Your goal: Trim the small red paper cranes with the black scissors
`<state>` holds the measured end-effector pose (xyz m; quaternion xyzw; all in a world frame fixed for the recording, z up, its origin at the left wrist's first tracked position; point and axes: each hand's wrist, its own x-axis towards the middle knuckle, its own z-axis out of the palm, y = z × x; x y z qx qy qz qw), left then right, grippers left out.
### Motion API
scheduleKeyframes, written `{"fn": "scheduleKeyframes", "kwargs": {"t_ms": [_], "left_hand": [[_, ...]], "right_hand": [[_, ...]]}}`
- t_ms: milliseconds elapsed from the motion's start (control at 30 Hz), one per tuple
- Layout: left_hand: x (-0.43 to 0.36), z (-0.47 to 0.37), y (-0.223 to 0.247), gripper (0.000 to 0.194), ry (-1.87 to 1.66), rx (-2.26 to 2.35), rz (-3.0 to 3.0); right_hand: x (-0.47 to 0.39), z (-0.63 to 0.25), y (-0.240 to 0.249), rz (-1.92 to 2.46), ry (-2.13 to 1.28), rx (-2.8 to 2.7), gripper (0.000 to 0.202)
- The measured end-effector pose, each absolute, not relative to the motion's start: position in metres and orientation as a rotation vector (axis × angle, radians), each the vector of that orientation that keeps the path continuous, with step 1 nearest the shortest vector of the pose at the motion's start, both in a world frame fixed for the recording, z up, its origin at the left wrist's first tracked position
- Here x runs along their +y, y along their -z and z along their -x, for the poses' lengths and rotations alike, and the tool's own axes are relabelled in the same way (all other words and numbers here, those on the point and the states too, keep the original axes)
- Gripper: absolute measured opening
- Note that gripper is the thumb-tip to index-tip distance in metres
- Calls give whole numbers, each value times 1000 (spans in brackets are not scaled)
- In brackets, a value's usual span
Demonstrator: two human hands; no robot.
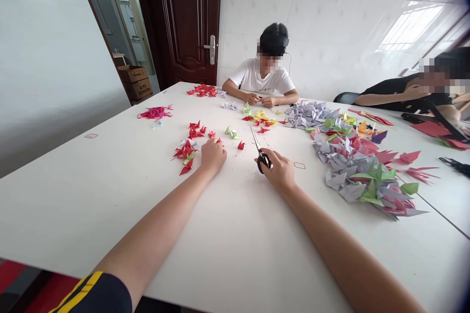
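Note:
My right hand point(279, 170) grips black-handled scissors point(263, 160), their metal blades pointing away from me over the white table. My left hand point(214, 157) is closed, fingers curled down, with a bit of a red folded paper crane point(220, 141) showing at its fingertips; most of that piece is hidden. Left of this hand lies a loose group of red, white and green paper cranes point(187, 149). Between my hands sits a small red paper piece point(241, 145), and a pale green crane point(231, 132) lies just beyond. Tiny scraps dot the tabletop near the scissors.
A large heap of grey, pink and green cranes point(367, 171) covers the right side. Pink tangled string point(156, 113) lies at far left. One person point(270, 76) sits across, hands on the table; another point(396, 92) leans at the right. Black cord point(457, 165) lies near the right edge.

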<state>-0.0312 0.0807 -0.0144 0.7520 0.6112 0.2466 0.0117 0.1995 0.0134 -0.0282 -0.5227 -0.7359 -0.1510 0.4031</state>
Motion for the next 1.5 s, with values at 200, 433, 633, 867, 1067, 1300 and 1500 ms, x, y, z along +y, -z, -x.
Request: {"fn": "scheduleKeyframes", "kwargs": {"t_ms": [200,433,633,867,1067,1300,1500], "left_hand": [[82,30,14,39,-937,1706,-2361],[83,31,11,34,-1257,1318,-2175],[85,32,10,21,-1320,1342,-1997],[82,30,7,27,-1305,1296,-1891],[80,31,8,30,-1324,1239,-1780],[85,31,10,21,-1314,1239,-1724],[89,32,14,34,-1303,1311,-1708]], "right_hand": [[11,-197,21,1281,427,-1811,30],[17,-203,30,1286,418,-1906,28],[18,-203,28,1303,413,-1901,25],[15,-199,25,1266,197,-1920,28],[14,-198,24,1270,-13,-1979,32],[20,-201,28,1351,-191,-1798,34],[24,-202,29,1421,-303,-1752,24]]}}
